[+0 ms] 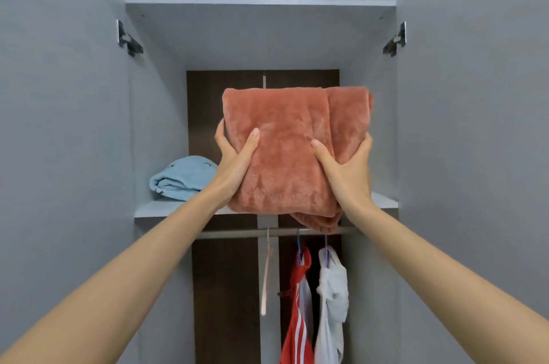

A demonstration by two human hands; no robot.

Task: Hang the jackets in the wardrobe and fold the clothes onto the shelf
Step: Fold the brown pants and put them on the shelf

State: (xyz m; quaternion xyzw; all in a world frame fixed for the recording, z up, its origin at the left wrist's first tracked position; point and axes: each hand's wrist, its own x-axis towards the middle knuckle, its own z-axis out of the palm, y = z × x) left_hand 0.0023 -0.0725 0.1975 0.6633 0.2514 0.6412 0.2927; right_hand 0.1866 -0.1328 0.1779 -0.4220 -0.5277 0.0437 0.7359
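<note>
You hold a folded, plush terracotta-pink fleece garment (291, 155) upright in front of the open grey laminate wardrobe (74, 126), level with its flat grey shelf (166, 209). The fleece is thick, soft and slightly rumpled, a rough rectangle with a loose fold hanging at its lower right. Your left hand (234, 161) grips its left edge, thumb pressed across the front, fingers curled behind. Your right hand (344, 167) grips the right edge likewise, thumb on the front. On the shelf, left of the garment, lies a rolled pale blue terry cloth (181, 178). Below, a metal rail (237, 233) carries a red jacket with white stripes (297, 319), a pale grey hooded jacket (332, 298) beside it, and a bare pink hanger (266, 274).
</note>
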